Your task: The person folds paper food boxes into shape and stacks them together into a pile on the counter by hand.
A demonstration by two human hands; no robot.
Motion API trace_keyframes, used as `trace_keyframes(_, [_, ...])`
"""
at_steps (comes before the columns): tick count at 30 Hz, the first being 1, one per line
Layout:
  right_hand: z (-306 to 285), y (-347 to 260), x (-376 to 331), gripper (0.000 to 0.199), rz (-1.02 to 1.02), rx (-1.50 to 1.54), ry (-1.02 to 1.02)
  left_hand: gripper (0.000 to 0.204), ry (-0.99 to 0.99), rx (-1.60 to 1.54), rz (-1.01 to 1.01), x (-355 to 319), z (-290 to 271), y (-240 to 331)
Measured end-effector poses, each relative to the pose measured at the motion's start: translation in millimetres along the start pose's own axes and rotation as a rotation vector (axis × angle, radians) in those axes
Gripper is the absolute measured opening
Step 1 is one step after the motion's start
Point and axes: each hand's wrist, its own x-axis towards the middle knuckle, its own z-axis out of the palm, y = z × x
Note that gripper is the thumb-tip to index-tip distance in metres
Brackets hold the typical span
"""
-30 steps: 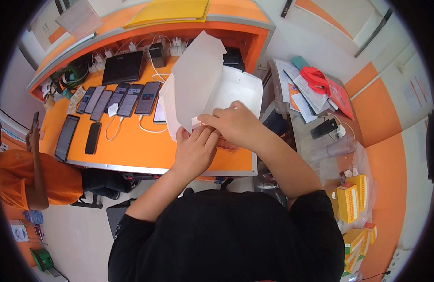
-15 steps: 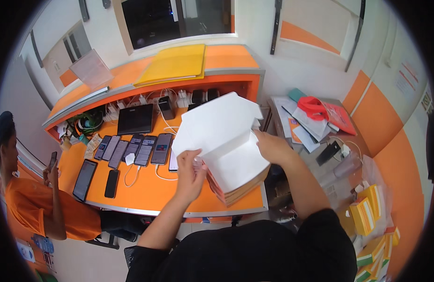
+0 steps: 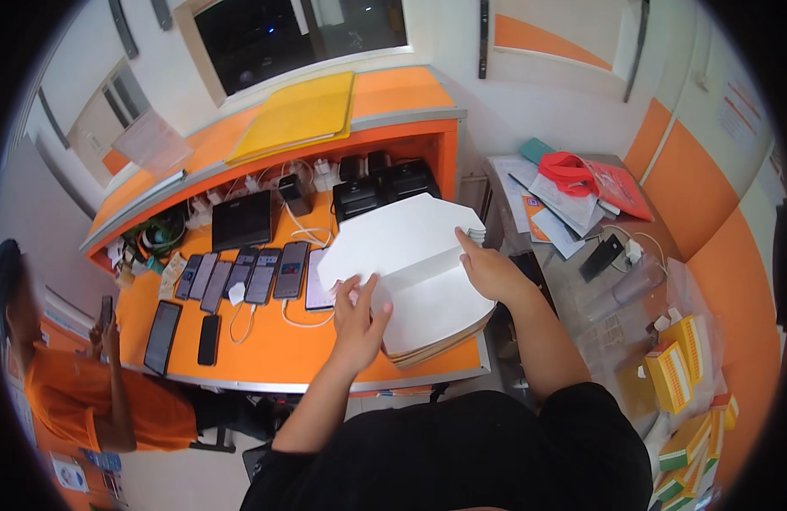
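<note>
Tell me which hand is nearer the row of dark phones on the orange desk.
Left. The left hand presses the white folded cardboard sheet just right of the row of dark phones; the right hand rests on the sheet's far right edge.

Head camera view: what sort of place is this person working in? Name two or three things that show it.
Probably a small shop or service counter handling phones. A row of phones lies cabled on the orange counter, small yellow boxes are stacked at the right, and both hands fold white card sheets.
</note>
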Motion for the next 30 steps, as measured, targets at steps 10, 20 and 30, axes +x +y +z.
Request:
trace_keyframes(10, [28,20,-46,0.061,-0.022,0.277,0.052,0.061,-0.164,0.026,0.081,-23,7,3])
trace_keyframes(20, [-124,184,-238,0.047,0.771,-0.112,0.951,0.061,-0.226,0.537,0.525,-13,-58,-12])
trace_keyframes(30, [-95,384,-290,0.083,1.43,-0.382,0.409,0.03,0.037,0.415,0.558,-31,-16,-1])
